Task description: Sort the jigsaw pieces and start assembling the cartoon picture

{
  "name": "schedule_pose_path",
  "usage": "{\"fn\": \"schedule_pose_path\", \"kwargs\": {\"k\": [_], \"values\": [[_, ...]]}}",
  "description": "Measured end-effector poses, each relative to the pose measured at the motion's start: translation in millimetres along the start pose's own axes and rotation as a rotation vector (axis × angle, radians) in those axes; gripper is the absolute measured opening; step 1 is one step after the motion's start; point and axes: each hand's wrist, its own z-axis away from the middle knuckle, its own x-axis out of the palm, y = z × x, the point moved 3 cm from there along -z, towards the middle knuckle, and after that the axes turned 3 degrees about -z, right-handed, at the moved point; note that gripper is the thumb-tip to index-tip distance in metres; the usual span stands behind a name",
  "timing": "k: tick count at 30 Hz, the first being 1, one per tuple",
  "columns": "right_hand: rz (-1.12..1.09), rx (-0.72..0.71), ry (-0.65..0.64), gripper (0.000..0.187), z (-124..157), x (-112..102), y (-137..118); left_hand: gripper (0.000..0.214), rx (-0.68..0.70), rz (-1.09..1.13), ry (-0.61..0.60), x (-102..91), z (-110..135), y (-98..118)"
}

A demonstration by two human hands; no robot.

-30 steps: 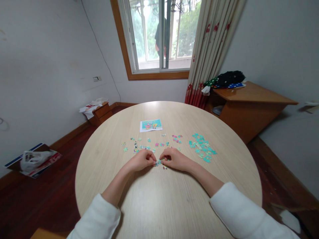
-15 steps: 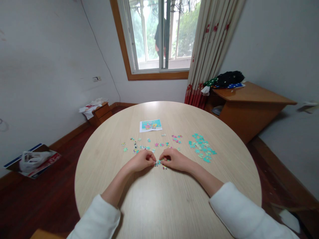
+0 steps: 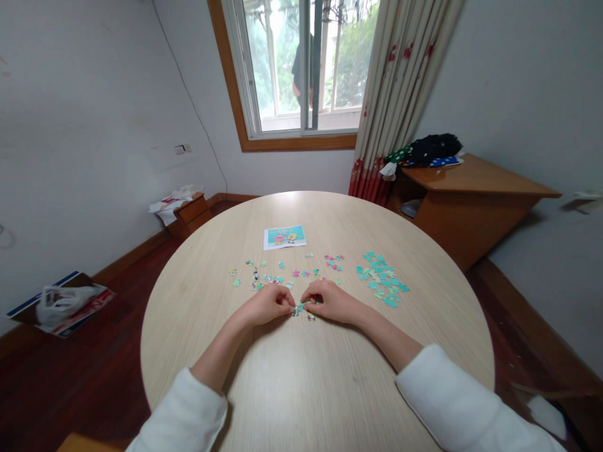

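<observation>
Both hands meet low over the middle of the round table. My left hand pinches a small jigsaw puzzle piece between thumb and fingertips. Just to its right, my right hand has its fingers closed on the edge of another puzzle piece, partly hidden under the fingertips. A further colourful piece lies by the right thumb. Beyond the hands are scattered loose pieces, some pink ones, and a cluster of turquoise pieces to the right.
A printed picture sheet with cartoon figures lies farther back on the wooden table. Behind it are a window and a curtain. A brown desk with cloths stands at the right; a plastic bag lies on the floor left.
Almost nothing differs. Both hands keep the same place and grip, with at most a tiny shift of the fingertips at the pieces.
</observation>
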Motion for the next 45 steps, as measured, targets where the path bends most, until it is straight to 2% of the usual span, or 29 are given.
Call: {"fn": "schedule_pose_path", "kwargs": {"k": [10, 26, 45], "values": [[0.001, 0.007, 0.005, 0.016, -0.1, -0.1, -0.3, 0.012, 0.026, 0.07, -0.101, 5.3, 1.2, 1.9], [-0.012, 0.013, -0.002, 0.015, -0.4, 0.8, 1.1, 0.01, 0.026, 0.017, -0.037, 4.9, 3.8, 8.2], [-0.032, 0.037, 0.003, 0.016, 0.3, -0.9, -2.8, 0.011, -0.037, -0.041, 0.024, 6.4, 2.6, 11.7]]}}
